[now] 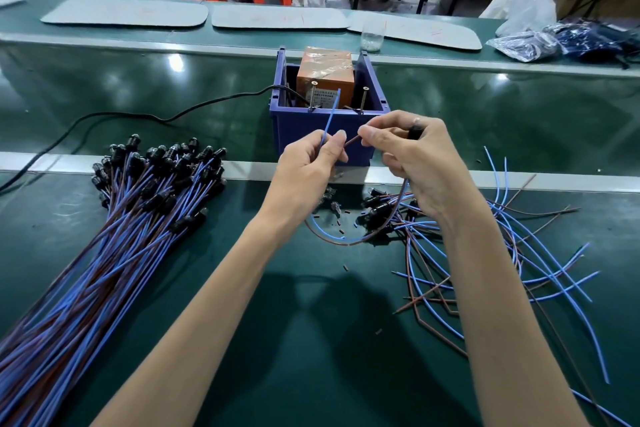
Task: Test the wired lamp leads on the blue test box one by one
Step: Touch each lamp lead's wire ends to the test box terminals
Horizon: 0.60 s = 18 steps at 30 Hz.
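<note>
The left hand (308,166) pinches a thin blue wire (330,116) between thumb and forefinger, and the wire's free end slants up toward 12 o'clock. The right hand (415,159) pinches the tip of a thin brown wire (352,141) in the same way, with its other fingers curled. Something small and black shows between those fingers, but it cannot be told what it is. Both wires loop down under the hands at 6 o'clock and lie on the dark green table mat (311,340).

At 12 o'clock, just behind the fingertips, stands the open-topped blue plastic test box (288,128). It holds an orange block wrapped in tape (325,71). Two upright metal screws (313,98) stand at the box's near rim, and the blue wire's end is between them. Whether it touches either cannot be told. A black power cable (138,114) runs from the box toward 9 o'clock.

At 8 o'clock lies a thick bundle of blue-and-brown leads with black lamp holders (110,236). At 4 o'clock lies a loose scatter of blue and brown leads (526,253). Far off at 12 o'clock stands a clear plastic cup (373,35).
</note>
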Available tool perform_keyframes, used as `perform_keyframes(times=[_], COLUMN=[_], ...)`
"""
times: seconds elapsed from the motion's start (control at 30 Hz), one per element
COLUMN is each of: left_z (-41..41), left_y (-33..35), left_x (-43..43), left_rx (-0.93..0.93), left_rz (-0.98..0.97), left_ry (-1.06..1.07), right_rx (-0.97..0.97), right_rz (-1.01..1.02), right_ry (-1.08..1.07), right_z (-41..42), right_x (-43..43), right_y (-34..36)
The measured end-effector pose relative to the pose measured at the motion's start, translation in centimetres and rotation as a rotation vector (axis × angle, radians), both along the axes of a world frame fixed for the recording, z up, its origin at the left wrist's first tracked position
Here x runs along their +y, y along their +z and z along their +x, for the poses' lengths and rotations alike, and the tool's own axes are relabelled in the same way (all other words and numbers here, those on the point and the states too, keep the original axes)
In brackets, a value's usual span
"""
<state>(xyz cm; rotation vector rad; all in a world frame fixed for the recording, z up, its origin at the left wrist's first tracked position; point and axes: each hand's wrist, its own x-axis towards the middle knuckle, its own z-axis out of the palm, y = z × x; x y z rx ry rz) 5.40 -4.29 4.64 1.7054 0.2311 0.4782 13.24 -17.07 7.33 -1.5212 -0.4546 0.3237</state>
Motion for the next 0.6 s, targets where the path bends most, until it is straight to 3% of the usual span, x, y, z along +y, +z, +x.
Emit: perform_keyframes(times=[0.4,0.6], left_z=[-0.1,-0.3], left_y=[0.0,0.4], left_x=[0.1,0.9], left_rx=[0.041,0.049], left_rz=[0.095,0.162], left_ry=[0.043,0.161], right_rx=[-0.019,0.035], right_rz=[-0.124,-0.157], right_ry=[0.017,-0.272], right_z=[0.6,2.2], right_x=[0.6,0.3], right_y=[-1.2,-2.1])
